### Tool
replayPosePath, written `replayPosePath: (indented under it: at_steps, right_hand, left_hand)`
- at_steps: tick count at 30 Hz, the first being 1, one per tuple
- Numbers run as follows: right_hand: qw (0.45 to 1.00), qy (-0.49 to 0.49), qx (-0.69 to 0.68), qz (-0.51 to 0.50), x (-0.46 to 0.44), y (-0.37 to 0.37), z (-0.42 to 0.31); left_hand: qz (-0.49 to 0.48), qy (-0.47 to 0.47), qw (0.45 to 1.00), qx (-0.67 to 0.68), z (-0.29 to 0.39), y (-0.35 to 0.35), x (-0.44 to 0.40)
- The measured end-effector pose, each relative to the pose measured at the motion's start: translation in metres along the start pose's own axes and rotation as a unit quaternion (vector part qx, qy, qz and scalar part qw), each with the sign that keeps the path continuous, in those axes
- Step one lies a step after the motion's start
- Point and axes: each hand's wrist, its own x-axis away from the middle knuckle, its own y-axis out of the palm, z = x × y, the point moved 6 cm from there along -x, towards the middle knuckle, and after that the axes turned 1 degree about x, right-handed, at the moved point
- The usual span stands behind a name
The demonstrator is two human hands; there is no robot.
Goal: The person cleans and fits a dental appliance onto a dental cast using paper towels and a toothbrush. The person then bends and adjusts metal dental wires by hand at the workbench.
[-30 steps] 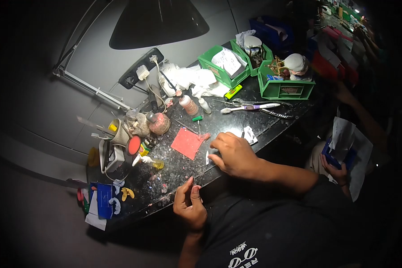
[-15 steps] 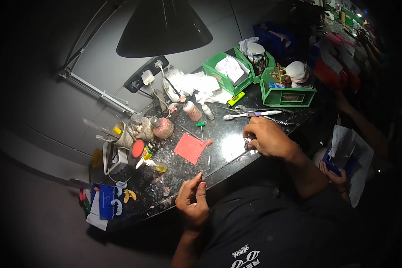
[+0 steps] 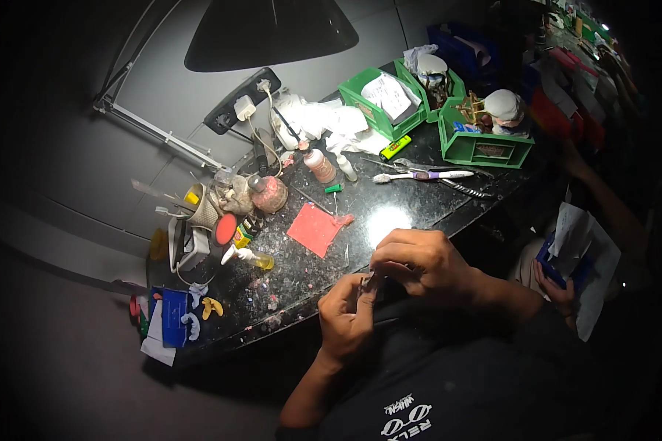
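My left hand (image 3: 346,316) and my right hand (image 3: 428,263) meet at the front edge of the bench, fingertips touching or almost so. Between thumb and fingers, my left hand pinches a small, dark, shiny piece (image 3: 367,284), too small to name. The fingers of my right hand are bent and pressed together over the same spot; what they grip is mostly hidden. Just beyond the hands lie a pink wax sheet (image 3: 315,231) and a thin metal tool (image 3: 347,254). A bright patch of lamp light falls on the bench beside them.
Over the black bench (image 3: 294,301) hangs a lamp (image 3: 272,37). Green bins (image 3: 485,151) with plaster models stand at the back right, near a toothbrush (image 3: 426,176) and a lighter (image 3: 396,148). Bottles (image 3: 319,166) fill the middle back. Another person's hand (image 3: 555,290) holds a blue tray at right.
My right hand has moved left and down from the bench top toward my left hand. My left hand has risen slightly to the right, and the two now meet.
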Motion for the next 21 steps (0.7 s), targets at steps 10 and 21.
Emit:
replayPosePath:
  at_steps: [10, 21]
  right_hand:
    - [0.997, -0.028, -0.066, 0.01, -0.001, 0.006, -0.013]
    - [0.994, 0.019, -0.107, -0.028, 0.001, 0.011, -0.001]
  left_hand:
    - [0.108, 0.189, 0.95, -0.221, 0.016, -0.013, 0.006]
    - [0.088, 0.246, 0.935, -0.24, 0.021, -0.016, 0.007]
